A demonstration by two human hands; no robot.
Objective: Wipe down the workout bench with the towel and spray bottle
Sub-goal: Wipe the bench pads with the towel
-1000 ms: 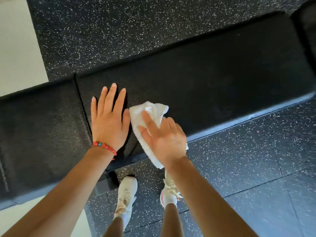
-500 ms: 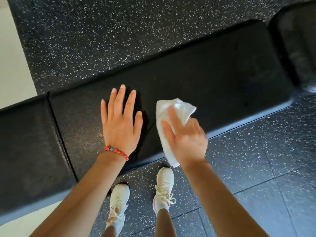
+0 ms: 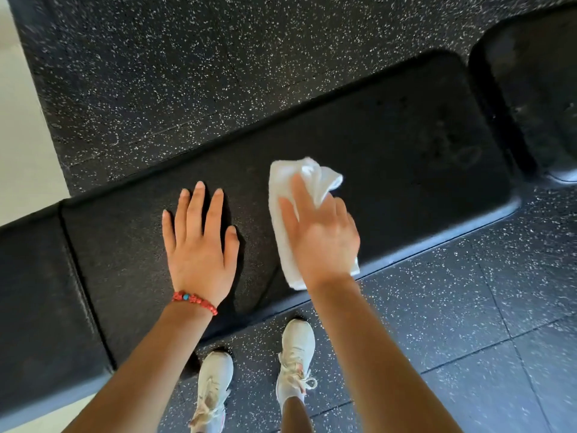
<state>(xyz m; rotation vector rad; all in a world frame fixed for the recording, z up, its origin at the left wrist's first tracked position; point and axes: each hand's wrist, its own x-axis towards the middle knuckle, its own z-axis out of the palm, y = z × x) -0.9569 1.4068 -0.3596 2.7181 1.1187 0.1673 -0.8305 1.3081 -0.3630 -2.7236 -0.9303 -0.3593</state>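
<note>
The black padded workout bench (image 3: 406, 145) runs across the view from lower left to upper right. My right hand (image 3: 321, 235) presses a folded white towel (image 3: 282, 214) flat on the long pad, near its front edge. Flat on the same pad, just left of the towel, lies my left hand (image 3: 199, 242), fingers spread, holding nothing, a red bead bracelet on its wrist. Faint wet streaks show on the pad toward the right end (image 3: 449, 148). No spray bottle is in view.
A second bench pad (image 3: 37, 307) adjoins at the left, and another dark pad (image 3: 543, 98) sits at the far right. My feet in white sneakers (image 3: 296, 354) stand on the black speckled rubber floor (image 3: 468, 323) in front. A pale floor strip (image 3: 22, 135) lies left.
My right hand has slid the towel rightward along the long pad and slightly farther from the front edge. My left hand stays flat on the pad, and the view has shifted right.
</note>
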